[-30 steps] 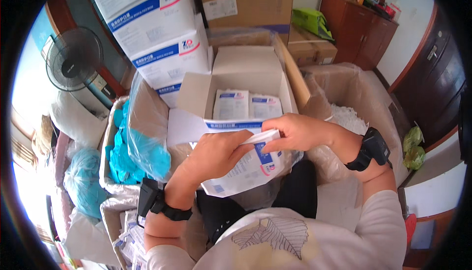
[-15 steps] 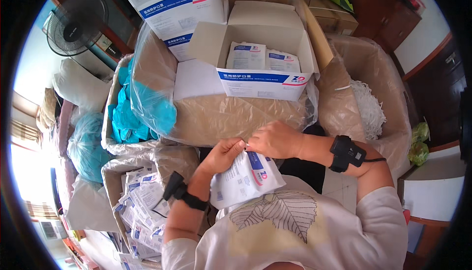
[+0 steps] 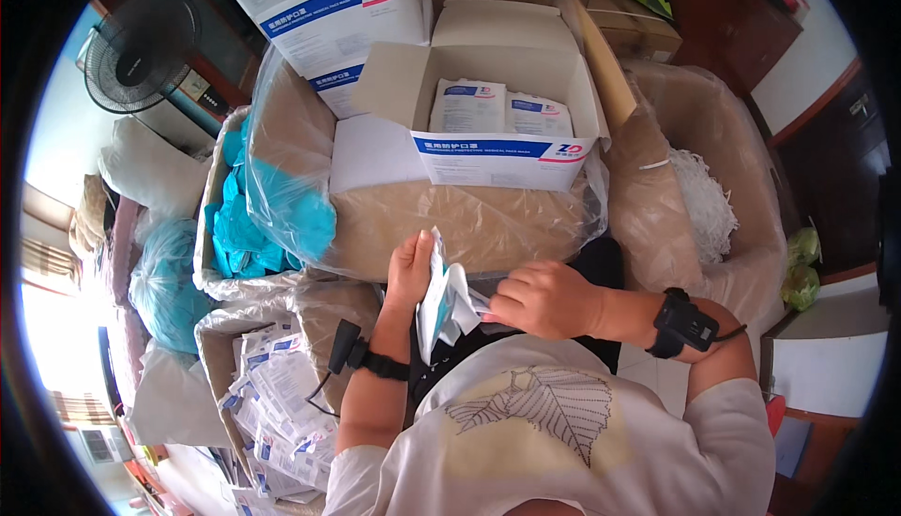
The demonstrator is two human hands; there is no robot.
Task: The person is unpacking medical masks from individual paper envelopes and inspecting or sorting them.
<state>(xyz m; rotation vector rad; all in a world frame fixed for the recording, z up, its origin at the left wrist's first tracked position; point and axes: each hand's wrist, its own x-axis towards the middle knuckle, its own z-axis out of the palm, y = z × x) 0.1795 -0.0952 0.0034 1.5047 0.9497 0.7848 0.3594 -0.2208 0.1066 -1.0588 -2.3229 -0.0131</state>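
Note:
A white plastic pouch [image 3: 454, 298] is spread between my hands above my lap, its near side gaping. My left hand [image 3: 409, 267] is closed on its upper left edge, thumb up. Closed in a pinch, my right hand [image 3: 542, 298] grips the pouch's right side. A blue-green sliver shows inside the pouch; what it belongs to is mostly hidden. Beyond my hands stands an open white carton [image 3: 502, 170] with a blue stripe, holding similar pouches [image 3: 469, 107].
Further boxes [image 3: 328, 23] are stacked behind left. At left, one lined carton holds blue-green items [image 3: 246, 225]; another below holds many flat white packets [image 3: 282, 394]. A lined carton at right contains white stringy material [image 3: 702, 206]. A fan [image 3: 141, 46] stands far left.
The pouch has gone from lying flat, its top pinched by both hands, to being turned edge-on and pulled apart. My left hand rose slightly left; my right moved down and right.

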